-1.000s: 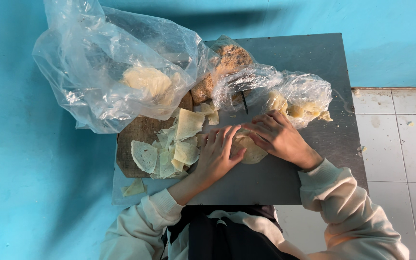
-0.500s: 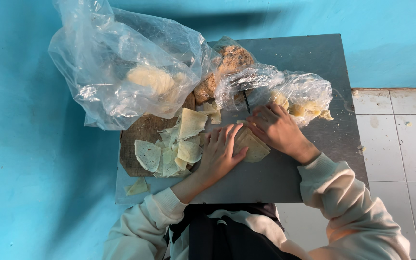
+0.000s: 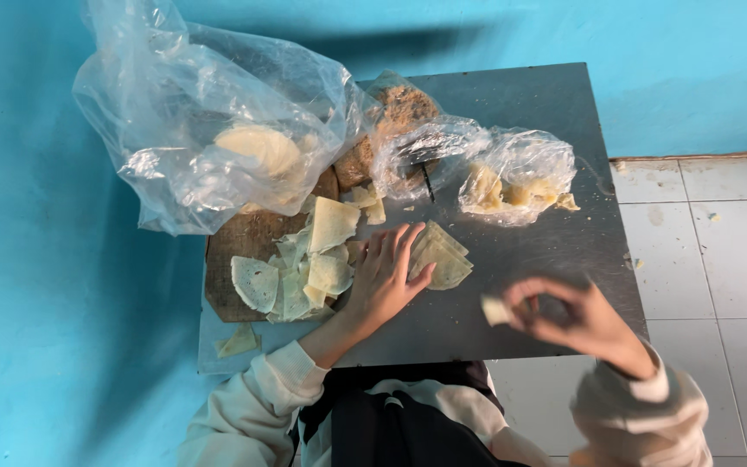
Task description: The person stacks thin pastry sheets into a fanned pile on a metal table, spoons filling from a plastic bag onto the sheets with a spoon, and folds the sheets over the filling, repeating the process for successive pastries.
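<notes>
My left hand (image 3: 386, 278) lies flat with fingers spread on a small stack of pale folded dough wedges (image 3: 443, 258) on the grey metal table (image 3: 529, 112). My right hand (image 3: 574, 318), blurred, hovers near the table's front right edge and pinches a small pale dough piece (image 3: 496, 310). To the left, a wooden board (image 3: 244, 238) carries several cut dough sheets and triangles (image 3: 304, 264).
A big clear plastic bag (image 3: 218, 130) with round dough sheets (image 3: 261, 147) lies at the back left. Two smaller plastic bags (image 3: 516, 173) hold pale scraps; a brown crumbly lump (image 3: 399, 108) sits behind. A loose piece (image 3: 238, 342) lies at the front left. Blue wall, tiled floor (image 3: 719, 259) right.
My right hand has left the dough stack and moved right and toward me with a small piece. My left hand stays on the stack.
</notes>
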